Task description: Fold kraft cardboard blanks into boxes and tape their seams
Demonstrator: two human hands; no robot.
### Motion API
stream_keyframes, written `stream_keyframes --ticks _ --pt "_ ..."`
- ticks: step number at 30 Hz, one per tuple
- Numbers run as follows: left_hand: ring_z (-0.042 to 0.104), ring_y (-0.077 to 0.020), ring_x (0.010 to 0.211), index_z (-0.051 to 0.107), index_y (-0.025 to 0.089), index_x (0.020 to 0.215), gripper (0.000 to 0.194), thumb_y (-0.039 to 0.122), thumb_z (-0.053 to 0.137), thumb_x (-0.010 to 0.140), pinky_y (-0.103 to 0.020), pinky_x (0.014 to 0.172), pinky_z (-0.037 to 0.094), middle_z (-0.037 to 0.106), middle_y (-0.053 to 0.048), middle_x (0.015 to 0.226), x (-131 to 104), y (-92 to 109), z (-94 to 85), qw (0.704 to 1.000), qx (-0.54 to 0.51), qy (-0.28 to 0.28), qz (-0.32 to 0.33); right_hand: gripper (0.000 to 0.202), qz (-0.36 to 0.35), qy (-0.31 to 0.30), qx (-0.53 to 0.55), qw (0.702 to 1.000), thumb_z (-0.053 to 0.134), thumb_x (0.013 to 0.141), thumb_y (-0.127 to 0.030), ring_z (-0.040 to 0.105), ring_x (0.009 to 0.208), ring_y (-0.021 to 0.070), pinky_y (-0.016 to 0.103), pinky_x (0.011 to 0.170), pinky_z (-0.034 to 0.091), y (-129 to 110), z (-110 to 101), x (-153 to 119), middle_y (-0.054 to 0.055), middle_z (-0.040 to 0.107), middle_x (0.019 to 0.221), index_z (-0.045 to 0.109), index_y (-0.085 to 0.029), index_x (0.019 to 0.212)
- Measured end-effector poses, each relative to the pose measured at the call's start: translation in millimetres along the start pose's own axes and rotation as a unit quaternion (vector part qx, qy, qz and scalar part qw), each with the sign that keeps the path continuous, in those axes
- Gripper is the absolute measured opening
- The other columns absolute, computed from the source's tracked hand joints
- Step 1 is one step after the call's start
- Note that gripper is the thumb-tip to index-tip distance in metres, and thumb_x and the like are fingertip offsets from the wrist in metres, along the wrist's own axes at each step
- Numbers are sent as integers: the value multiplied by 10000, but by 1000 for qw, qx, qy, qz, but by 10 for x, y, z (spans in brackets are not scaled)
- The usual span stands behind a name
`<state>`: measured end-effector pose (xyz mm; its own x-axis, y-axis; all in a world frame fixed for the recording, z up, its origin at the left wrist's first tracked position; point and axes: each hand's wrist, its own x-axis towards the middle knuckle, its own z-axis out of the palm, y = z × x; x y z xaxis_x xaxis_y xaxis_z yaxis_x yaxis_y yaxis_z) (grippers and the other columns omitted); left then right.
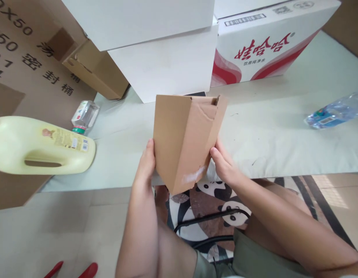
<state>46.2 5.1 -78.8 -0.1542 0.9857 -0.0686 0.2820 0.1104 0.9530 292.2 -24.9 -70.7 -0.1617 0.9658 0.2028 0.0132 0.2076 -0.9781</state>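
Observation:
Between my two hands is a brown cardboard box (171,135), tilted, above the front edge of the cloth-covered table. Its narrow side faces up and right, with a strip of clear tape near the lower end and a small gap at the top flap. My left hand (145,160) presses against the box's left side, thumb up along the edge. My right hand (224,160) grips the right side, its thumb on the edge. The fingers of both hands are partly hidden by the box.
White boxes (167,61) and a red-and-white carton (260,58) stand behind. At left are a yellow jug (65,135), a small clear bottle (85,116), a brown box (100,69) and a large carton (22,88). A plastic bottle (332,114) lies right on the table (268,143).

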Motion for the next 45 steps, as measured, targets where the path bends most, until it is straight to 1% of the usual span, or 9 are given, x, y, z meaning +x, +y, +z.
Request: stream_keyframes --ticks 4,9,14,18,23,29,37,41,45 --pt "669 -306 1210 714 199 1211 751 784 339 926 -434 973 562 736 -143 1253 -49 110 51 993 -30 -75 -84 803 -30 17 15 999 423 995 -614 416 1500 242 522 1194 430 75 -31 -31 83 295 1682 -29 -390 1620" --pt "740 -310 943 703 204 1243 738 783 393 906 -406 706 589 781 -148 1103 -97 231 93 980 -32 -109 -163 580 -54 2 -3 999 484 967 -610 462 1447 280 509 1142 477 64 -96 -41 74 469 1556 403 -359 1484" --pt "677 -250 571 696 179 1201 691 742 446 889 -313 461 400 782 -148 836 -148 307 90 938 -29 -239 -248 706 -23 -8 43 999 471 891 -754 607 1217 295 483 967 578 87 -140 -15 100 533 1433 382 -339 1455" --pt "667 -226 539 688 186 959 571 693 432 905 -268 451 304 709 -96 642 -143 311 74 931 39 -251 -264 700 -6 -1 37 999 505 879 -747 583 1246 306 475 961 564 147 -159 20 112 503 1454 381 -327 1425" --pt "690 -228 680 687 181 898 450 597 516 905 -297 533 437 754 -110 840 -56 291 52 963 105 -165 -187 708 5 -23 24 999 524 875 -738 569 1271 314 489 997 543 115 -152 48 119 497 1470 380 -310 1420" --pt "568 -298 1336 522 266 1379 658 678 583 870 -460 1042 513 550 -157 1479 61 144 6 991 35 75 102 646 -35 -58 2 998 506 919 -689 550 1297 302 489 1046 517 62 -96 87 117 488 1478 398 -305 1427" --pt "298 -329 1548 655 305 1253 513 669 499 927 -524 1237 315 352 -65 1646 -76 364 51 941 103 -7 323 688 -93 -92 -32 991 447 935 -704 460 1406 310 537 1174 396 134 -27 123 122 403 1565 382 -315 1498" --pt "320 -320 1534 679 298 1191 459 632 487 942 -533 1254 284 401 -59 1609 -84 389 89 939 100 1 329 675 11 -39 -97 994 296 994 -647 612 1160 278 496 1005 515 212 -117 166 132 564 1401 310 -297 1571" --pt "352 -311 1512 687 300 1163 425 608 488 948 -530 1261 270 445 -51 1568 -69 358 98 935 89 16 342 600 116 -23 -349 930 423 977 -501 633 1012 314 477 854 526 201 -187 281 153 632 1197 467 -257 1524"
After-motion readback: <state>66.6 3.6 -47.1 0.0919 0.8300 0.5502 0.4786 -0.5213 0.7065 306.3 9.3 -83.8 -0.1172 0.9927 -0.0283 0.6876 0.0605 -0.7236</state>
